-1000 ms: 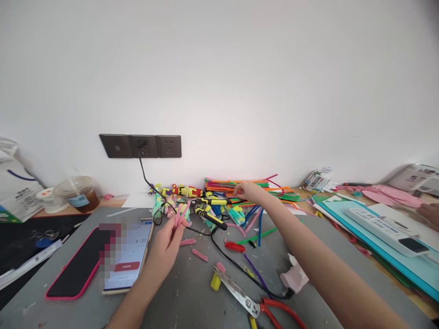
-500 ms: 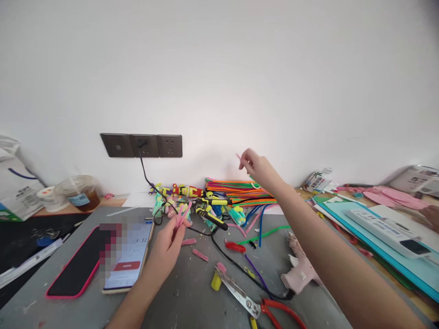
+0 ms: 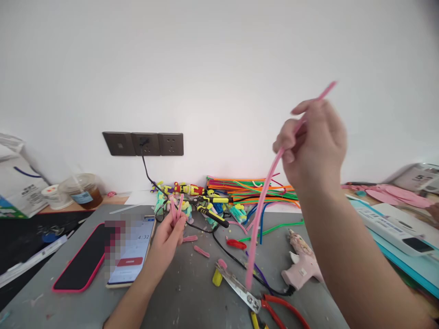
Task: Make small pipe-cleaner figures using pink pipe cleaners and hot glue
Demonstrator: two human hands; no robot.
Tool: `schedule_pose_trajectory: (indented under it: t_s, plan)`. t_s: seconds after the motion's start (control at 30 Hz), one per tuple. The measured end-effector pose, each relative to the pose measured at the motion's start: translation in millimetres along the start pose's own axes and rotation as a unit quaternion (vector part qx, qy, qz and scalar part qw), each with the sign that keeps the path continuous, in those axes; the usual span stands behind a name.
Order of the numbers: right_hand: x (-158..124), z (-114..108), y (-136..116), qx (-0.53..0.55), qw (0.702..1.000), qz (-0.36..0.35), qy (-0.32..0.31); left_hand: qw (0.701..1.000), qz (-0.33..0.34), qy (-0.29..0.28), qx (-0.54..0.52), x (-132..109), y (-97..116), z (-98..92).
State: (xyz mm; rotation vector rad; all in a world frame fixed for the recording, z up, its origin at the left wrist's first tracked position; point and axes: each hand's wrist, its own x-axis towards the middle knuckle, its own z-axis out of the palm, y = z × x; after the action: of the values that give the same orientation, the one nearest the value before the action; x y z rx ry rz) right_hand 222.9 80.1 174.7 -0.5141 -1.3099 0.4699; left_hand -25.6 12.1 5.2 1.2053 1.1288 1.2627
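My right hand [image 3: 313, 141] is raised in front of the wall, closed around a long pink pipe cleaner [image 3: 263, 194]. One end sticks out above the fingers and the rest curves down toward the red-handled scissors [image 3: 245, 292]. Low at centre left, my left hand [image 3: 168, 240] pinches short folded pink pipe cleaner pieces [image 3: 176, 210], their ends pointing up. More short pink pieces [image 3: 201, 252] lie on the grey table beside it. Behind the hands, a bundle of coloured pipe cleaners [image 3: 247, 186] rests against the wall, near black-and-yellow pliers [image 3: 212, 214].
Two phones [image 3: 82, 262] lie at the left, one partly blurred out. A pink glue gun [image 3: 302, 269] with a black cord sits under my right forearm. A drink cup [image 3: 84, 194] stands at the back left. A white power strip [image 3: 394, 228] lies on folders at right.
My right hand has come up and nearer from the bundle, drawing the long pink pipe cleaner into full view. My left hand has barely moved and still pinches its pink pieces.
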Motion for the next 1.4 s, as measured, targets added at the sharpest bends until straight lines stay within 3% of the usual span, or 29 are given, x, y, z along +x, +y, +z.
schedule_pose_trajectory:
  t_s: [0.1, 0.17, 0.27, 0.4, 0.53, 0.67, 0.8, 0.9, 1.0, 1.2, 1.27, 1.4]
  plan:
    - [-23, 11, 13, 0.038, 0.981, 0.16, -0.106, 0.995, -0.05, -0.072, -0.042, -2, 4, 1.9]
    - [-39, 20, 26, 0.057, 0.961, 0.228, -0.147, 0.99, -0.065, -0.12, -0.037, -5, 6, 3.7]
    - [-57, 31, 43, 0.065, 0.948, 0.277, -0.145, 0.981, -0.068, -0.176, -0.04, -8, 8, 6.7]
    - [-69, 35, 57, 0.07, 0.945, 0.293, -0.128, 0.979, -0.067, -0.186, -0.045, -10, 9, 8.4]
    - [-72, 30, 61, 0.034, 0.953, 0.268, -0.134, 0.976, -0.08, -0.197, -0.039, -12, 8, 7.5]
    - [-73, 21, 52, -0.153, 0.966, 0.112, -0.178, 0.973, -0.091, -0.2, -0.073, -12, 8, 7.1]
    - [-80, 12, 33, -0.259, 0.894, -0.079, -0.358, 0.973, -0.108, -0.17, -0.109, -10, 9, 7.2]
    - [-93, 10, 29, -0.29, 0.839, -0.144, -0.437, 0.974, -0.123, -0.149, -0.121, -9, 8, 7.5]
    - [-110, 13, 34, -0.3, 0.834, -0.153, -0.438, 0.974, -0.133, -0.14, -0.118, -10, 7, 9.1]
    - [-142, 23, 46, -0.266, 0.894, -0.031, -0.36, 0.974, -0.123, -0.142, -0.124, -12, 7, 15.8]
    - [-147, 24, 46, -0.266, 0.895, 0.003, -0.358, 0.972, -0.133, -0.161, -0.108, -13, 8, 16.8]
    - [-147, 23, 45, -0.243, 0.879, 0.03, -0.41, 0.97, -0.138, -0.187, -0.071, -12, 5, 15.3]
